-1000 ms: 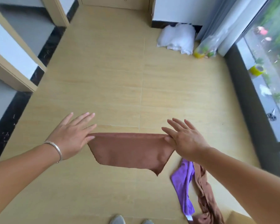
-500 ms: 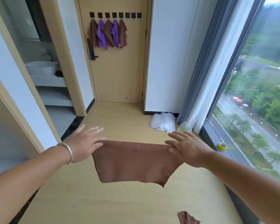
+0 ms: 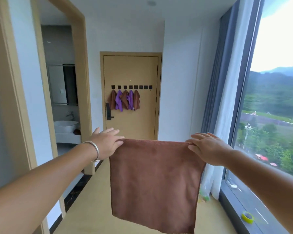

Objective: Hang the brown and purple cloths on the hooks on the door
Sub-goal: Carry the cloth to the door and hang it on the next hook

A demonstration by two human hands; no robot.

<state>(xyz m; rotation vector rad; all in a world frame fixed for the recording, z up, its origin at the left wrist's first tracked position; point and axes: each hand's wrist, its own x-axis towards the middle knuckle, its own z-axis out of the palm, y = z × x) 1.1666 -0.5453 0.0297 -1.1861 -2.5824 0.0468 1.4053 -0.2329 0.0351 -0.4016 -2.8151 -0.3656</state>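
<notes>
Now both hands pinch a brown cloth's (image 3: 155, 184) top corners, left hand (image 3: 107, 143) and right hand (image 3: 208, 147) apart, cloth hanging flat; ahead, the door (image 3: 131, 122) hooks (image 3: 131, 87) hold five cloths (image 3: 124, 101).

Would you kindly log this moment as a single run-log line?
left hand: pinches brown cloth corner | right hand: pinches other corner | hooks: five cloths hung, three free
</notes>
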